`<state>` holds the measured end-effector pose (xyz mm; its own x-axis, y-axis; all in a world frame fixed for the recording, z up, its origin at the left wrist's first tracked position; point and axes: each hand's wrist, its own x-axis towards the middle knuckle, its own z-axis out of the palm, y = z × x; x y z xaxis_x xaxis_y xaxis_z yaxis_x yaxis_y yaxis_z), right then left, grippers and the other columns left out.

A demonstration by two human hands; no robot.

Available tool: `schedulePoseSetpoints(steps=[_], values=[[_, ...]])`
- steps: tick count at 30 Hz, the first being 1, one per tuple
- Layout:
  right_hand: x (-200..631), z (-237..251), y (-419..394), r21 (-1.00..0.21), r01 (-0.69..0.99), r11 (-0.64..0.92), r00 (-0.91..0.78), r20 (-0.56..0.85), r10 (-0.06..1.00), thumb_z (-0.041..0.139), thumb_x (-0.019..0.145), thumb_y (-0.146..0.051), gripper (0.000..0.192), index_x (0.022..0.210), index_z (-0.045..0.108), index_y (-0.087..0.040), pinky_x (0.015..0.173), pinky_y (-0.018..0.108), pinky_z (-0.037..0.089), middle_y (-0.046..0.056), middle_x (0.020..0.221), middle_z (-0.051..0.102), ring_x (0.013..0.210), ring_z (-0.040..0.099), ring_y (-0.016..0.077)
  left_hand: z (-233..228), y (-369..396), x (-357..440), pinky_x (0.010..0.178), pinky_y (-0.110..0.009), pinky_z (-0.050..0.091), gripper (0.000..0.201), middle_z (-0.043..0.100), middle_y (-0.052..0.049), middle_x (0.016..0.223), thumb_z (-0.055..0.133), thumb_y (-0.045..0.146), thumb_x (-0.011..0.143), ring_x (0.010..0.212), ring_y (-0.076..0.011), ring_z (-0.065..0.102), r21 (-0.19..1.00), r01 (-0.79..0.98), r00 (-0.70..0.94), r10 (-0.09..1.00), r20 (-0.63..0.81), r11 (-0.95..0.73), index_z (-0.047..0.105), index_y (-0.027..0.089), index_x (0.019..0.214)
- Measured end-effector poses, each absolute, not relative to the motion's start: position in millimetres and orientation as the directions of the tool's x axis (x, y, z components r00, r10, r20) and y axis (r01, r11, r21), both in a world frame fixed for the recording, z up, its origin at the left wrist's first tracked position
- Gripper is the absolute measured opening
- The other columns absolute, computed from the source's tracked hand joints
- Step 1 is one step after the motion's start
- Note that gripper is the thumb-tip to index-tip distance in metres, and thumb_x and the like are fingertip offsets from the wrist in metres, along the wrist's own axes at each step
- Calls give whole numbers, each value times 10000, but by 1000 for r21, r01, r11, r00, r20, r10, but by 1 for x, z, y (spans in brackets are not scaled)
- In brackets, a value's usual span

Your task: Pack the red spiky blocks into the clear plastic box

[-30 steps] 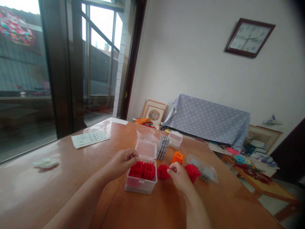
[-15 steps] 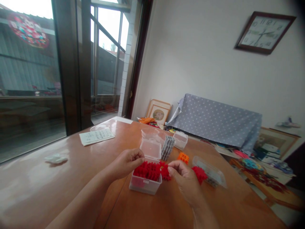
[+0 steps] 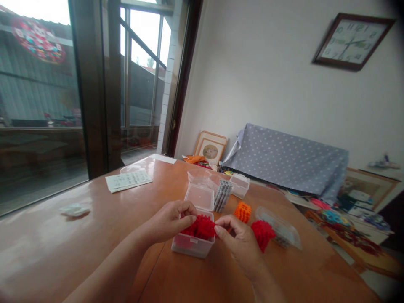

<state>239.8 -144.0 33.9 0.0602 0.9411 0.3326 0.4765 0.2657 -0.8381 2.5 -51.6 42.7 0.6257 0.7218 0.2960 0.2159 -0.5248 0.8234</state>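
Observation:
A clear plastic box (image 3: 192, 249) stands on the table with its lid (image 3: 199, 198) folded back. Red toothed plastic building pieces (image 3: 202, 227) fill its top and rise above the rim. My left hand (image 3: 172, 221) is closed at the box's left side, thumb and forefinger pinched at the red pieces. From the right, my right hand (image 3: 238, 240) pinches a red piece at the right end of the cluster. The exact contact under the fingertips is partly hidden. Beside my right hand lies a joined red block (image 3: 263, 233).
Behind the box stand a grey block stack (image 3: 222, 196), an orange block (image 3: 243, 211) and a small clear box (image 3: 240, 185). A clear container (image 3: 284, 231) lies at the right. Written papers (image 3: 128, 181) and a small pale packet (image 3: 75, 210) lie at the left.
My right hand has moved left, bringing its red piece from beside the box to the red pieces over it. My left hand has shifted slightly right and down onto them.

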Motion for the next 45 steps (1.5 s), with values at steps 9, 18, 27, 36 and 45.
schedulePoseSetpoints(steps=[9,18,27,36,45], values=[[234,36,-146,-737,599,315,-49,359,932,654,903,-226,94,824,705,-224,793,300,436,2,867,651,870,610,188,47,-57,4,652,-216,452,135,677,-1,812,601,254,907,729,-126,605,813,223,640,710,294,-538,699,172,949],[234,37,-145,-642,701,311,-97,346,933,619,886,-125,208,739,715,-238,782,300,411,0,856,625,884,587,185,55,-64,5,702,-233,460,134,722,-12,821,606,210,870,764,-151,631,766,261,688,670,280,-588,732,177,904],[231,41,-150,-600,736,313,-111,349,930,595,890,-124,234,716,704,-238,767,305,391,-3,843,629,877,578,184,55,-64,4,727,-242,454,138,741,-14,845,604,187,863,805,-164,645,719,290,689,659,301,-632,740,186,888],[224,44,-153,-525,805,276,-115,318,941,788,825,-348,60,809,769,-294,725,326,377,14,843,641,863,573,221,64,-68,5,782,-274,430,168,746,-13,849,600,174,874,860,-185,644,587,339,714,608,349,-735,763,214,873],[218,44,-153,-500,809,309,-114,382,917,672,867,-203,94,872,719,-284,786,348,387,4,887,681,899,571,225,69,-73,6,764,-278,432,148,745,-26,873,620,232,889,865,-195,636,590,324,721,597,352,-739,767,217,879]])
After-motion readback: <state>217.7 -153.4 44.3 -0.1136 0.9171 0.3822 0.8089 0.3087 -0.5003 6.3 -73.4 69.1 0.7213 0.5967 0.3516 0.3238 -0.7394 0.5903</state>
